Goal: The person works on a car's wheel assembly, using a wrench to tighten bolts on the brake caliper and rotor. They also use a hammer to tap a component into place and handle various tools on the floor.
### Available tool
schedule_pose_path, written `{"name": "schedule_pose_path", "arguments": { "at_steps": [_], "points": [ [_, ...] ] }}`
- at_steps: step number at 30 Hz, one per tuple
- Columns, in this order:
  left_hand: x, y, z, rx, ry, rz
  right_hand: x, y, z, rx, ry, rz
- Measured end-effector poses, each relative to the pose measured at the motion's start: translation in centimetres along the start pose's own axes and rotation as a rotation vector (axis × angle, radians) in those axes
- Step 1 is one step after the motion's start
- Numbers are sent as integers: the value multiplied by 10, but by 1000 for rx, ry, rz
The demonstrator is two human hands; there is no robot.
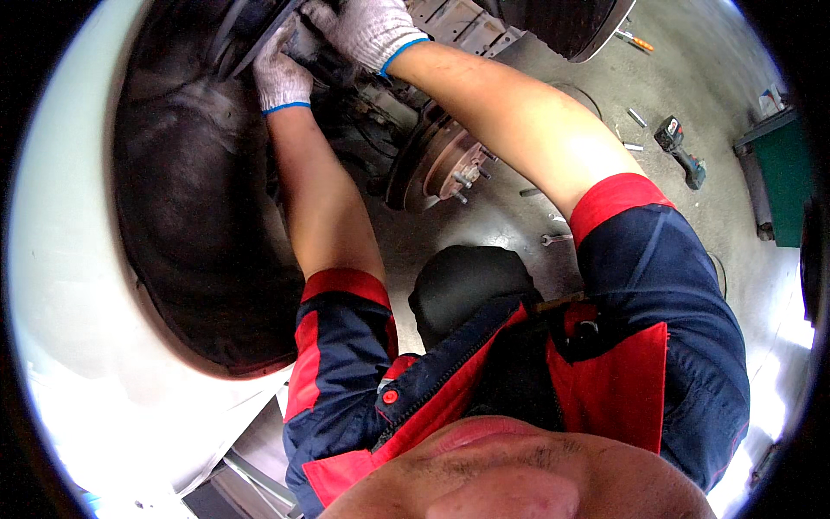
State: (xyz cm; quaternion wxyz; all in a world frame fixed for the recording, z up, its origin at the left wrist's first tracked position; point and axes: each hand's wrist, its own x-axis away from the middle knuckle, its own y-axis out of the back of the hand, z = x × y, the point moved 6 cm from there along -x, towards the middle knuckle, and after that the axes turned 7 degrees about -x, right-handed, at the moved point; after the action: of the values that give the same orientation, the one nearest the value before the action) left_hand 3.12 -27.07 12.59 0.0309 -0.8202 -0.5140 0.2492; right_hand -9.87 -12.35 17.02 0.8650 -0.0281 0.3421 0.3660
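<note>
Both my hands wear white knit gloves with blue cuffs and reach up into a car's wheel well. My left hand [284, 80] is beside the dark inner liner [186, 164], close to a dark strut-like part; its fingers are mostly hidden among the parts. To its right, my right hand [378, 33] reaches in from the side, its fingers partly cut off by the top edge. What either hand touches cannot be made out. Below my right forearm is a brake disc [424, 169] with a rusty hub and bare wheel studs; no wheel is mounted there.
The white fender [65, 259] curves along the left. On the concrete floor to the right lie a cordless impact wrench [682, 154], a spanner [556, 239], sockets [637, 117] and an orange-handled tool [638, 41]. A green cabinet [782, 177] stands at the far right.
</note>
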Motion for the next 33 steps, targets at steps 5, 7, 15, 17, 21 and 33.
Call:
{"name": "schedule_pose_path", "arguments": {
  "at_steps": [5, 7, 15, 17, 21, 33],
  "points": [
    [2, -9, 4, 44, 25, -5, -4, 2, -5, 49, -60, 48],
    [-3, -4, 2, 56, 24, 7, -5, -1, -5, 45, -98, 70],
    [-5, -3, 2, -24, -70, 1, -23, -12, -22, -53, -219, 102],
    [-10, 4, 2, 79, 3, 21, -24, -12, -19, -55, -207, 97],
    [-5, -2, 6, 79, 21, 2, -15, 2, -13, -235, -176, -61],
    [-9, -3, 4, 139, 62, 41, -5, 8, 3, -133, -236, 46]
  ]
}}
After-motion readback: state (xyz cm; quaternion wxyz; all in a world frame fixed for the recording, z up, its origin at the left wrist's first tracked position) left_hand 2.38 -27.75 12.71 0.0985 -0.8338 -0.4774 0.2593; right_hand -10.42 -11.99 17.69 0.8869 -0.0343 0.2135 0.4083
